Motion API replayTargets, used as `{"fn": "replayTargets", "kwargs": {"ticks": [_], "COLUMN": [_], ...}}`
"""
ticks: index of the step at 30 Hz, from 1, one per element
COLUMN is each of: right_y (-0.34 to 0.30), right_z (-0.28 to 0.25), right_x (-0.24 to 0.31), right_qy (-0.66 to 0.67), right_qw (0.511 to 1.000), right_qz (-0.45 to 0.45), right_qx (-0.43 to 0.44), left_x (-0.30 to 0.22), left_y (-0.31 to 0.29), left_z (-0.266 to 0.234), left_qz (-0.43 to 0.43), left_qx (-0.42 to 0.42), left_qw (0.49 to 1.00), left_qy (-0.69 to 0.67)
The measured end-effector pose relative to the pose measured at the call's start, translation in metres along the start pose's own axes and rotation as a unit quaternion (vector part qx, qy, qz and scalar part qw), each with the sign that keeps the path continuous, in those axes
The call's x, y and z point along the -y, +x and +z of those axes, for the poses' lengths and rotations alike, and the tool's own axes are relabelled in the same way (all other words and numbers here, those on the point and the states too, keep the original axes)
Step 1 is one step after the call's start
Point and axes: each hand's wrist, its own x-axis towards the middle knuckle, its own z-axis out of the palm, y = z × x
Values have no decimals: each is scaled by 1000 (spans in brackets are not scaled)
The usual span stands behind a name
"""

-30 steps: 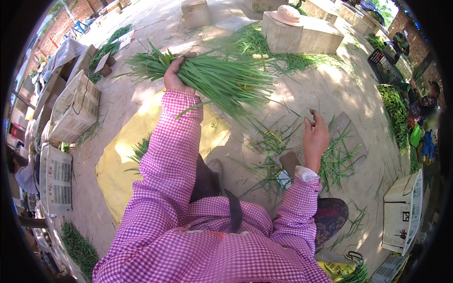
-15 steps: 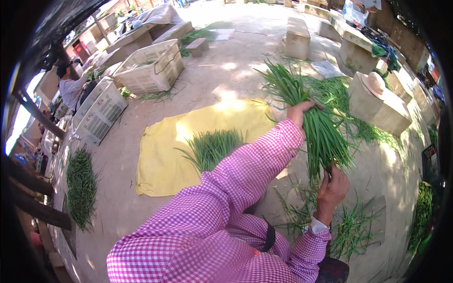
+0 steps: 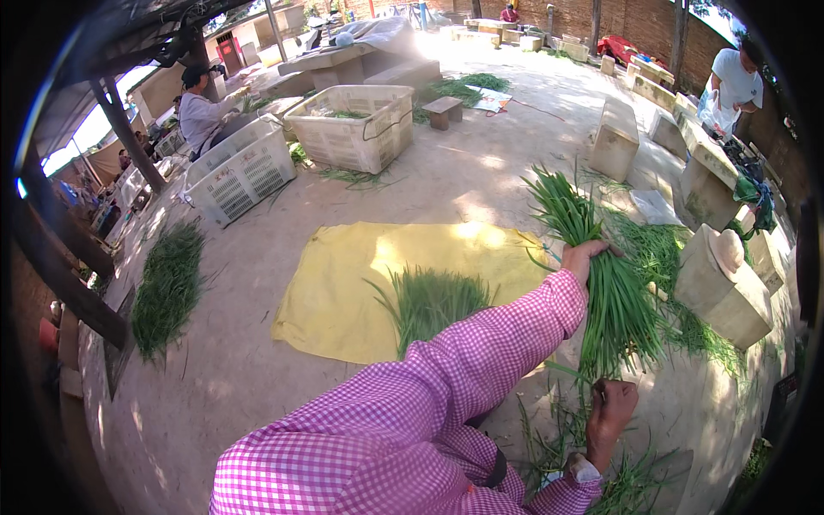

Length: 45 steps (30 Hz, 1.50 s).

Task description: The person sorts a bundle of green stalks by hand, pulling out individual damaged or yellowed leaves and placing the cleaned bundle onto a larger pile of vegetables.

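Observation:
My left hand (image 3: 587, 257) is wrapped round a thick bunch of long green chives (image 3: 620, 322), held out to the right above the ground. Just below the bunch's lower end, my right hand (image 3: 611, 410) is closed with fingertips pinched. A thin green blade runs up to those fingers, but what they hold is too small to make out. Beyond my left forearm, another pile of chives (image 3: 442, 296) lies on a yellow cloth (image 3: 335, 296). Loose chives (image 3: 639, 482) are scattered on the ground beneath my right hand.
More greens (image 3: 169, 287) lie far left, and others (image 3: 652, 249) behind the bunch. Two pale plastic crates (image 3: 245, 176) stand at the back left near a seated person (image 3: 199, 120). Concrete blocks (image 3: 721, 287) line the right, one with a hat on it. Another person (image 3: 736, 81) stands far right.
My view has tilted up, showing more of the yard. My right hand has come away from the bunch's lower end, while my left keeps its hold.

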Motion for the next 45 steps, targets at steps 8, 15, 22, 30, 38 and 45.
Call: {"fn": "replayTargets", "kwargs": {"ticks": [8,15,22,30,38,45], "right_y": [-48,-22,2,3,-5,1], "right_z": [7,8,1,12,-3,-13], "right_x": [-84,-56,4,9,-14,12], "right_qy": [-74,146,495,574,551,376], "right_qw": [972,967,801,731,719,845], "right_qz": [170,200,306,325,322,323], "right_qx": [145,-60,-138,-174,-274,-203], "left_x": [-30,-29,-22,-11,-10,3], "left_y": [-2,8,21,17,19,11], "left_z": [0,-6,-11,-6,-7,-2], "left_qz": [-24,30,54,42,100,51], "left_qx": [48,73,109,91,114,121], "left_qw": [997,995,992,994,987,989], "left_qy": [-63,-55,-12,38,55,70]}}
